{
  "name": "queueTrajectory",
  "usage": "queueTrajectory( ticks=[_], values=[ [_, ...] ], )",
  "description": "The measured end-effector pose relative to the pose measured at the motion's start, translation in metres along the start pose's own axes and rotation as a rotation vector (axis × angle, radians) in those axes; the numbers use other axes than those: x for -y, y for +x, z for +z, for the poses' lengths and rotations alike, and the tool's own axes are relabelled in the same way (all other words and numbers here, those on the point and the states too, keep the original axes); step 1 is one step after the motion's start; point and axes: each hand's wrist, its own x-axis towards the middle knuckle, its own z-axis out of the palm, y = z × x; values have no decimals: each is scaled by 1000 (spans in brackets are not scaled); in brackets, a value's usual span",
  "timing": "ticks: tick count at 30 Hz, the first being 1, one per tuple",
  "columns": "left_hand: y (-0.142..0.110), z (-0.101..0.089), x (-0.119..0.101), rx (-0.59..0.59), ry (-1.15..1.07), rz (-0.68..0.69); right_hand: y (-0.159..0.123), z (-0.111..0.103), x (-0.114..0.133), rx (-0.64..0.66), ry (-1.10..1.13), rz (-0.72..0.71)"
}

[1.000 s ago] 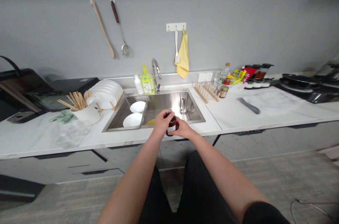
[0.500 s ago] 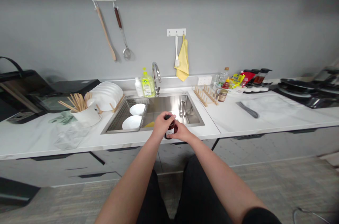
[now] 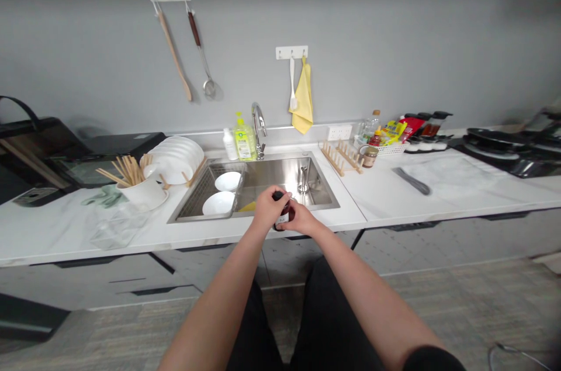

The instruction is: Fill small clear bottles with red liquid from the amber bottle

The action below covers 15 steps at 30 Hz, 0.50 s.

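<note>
Jar (image 3: 281, 219), dark with a white label, right at the counter's (image 3: 385, 204) front edge, directly before the sink (image 3: 280, 167)! The left hand (image 3: 266, 208) curls over its top, thumb laid across by the black cap (image 3: 277, 196); the right hand (image 3: 303, 219) clasps the side, and the hands all but meet around it. Whether the base touches the counter, impossible to tell from here. Behind, two white bowls (image 3: 218, 203) sit in the sink's left half. Up at the counter's back edge, a yellow-green soap bottle (image 3: 244, 140) stands just beside the faucet (image 3: 258, 120). Left of the sink, white plates (image 3: 177, 155) lean in a row; off its right edge, a wooden rack (image 3: 350, 159)!
</note>
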Motion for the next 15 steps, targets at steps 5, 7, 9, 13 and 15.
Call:
queueTrajectory(
  ticks=[5, 7, 9, 13, 15],
  values=[
    [-9, -9, 5, 43, -211, 85, 0, 0, 1, 6, 67, 22],
    [-11, -14, 11, 46, -243, 66, 0, 0, 1, 18, 98, 7],
    [-12, -15, 17, 27, -216, 52, 0, 0, 2, 16, 103, -9],
    [-12, -10, 19, -87, -170, 39, -1, 0, 5, 21, 117, 3],
    [-12, -8, 15, -142, -181, 34, -2, 0, 8, 33, 135, 17]
  ],
)
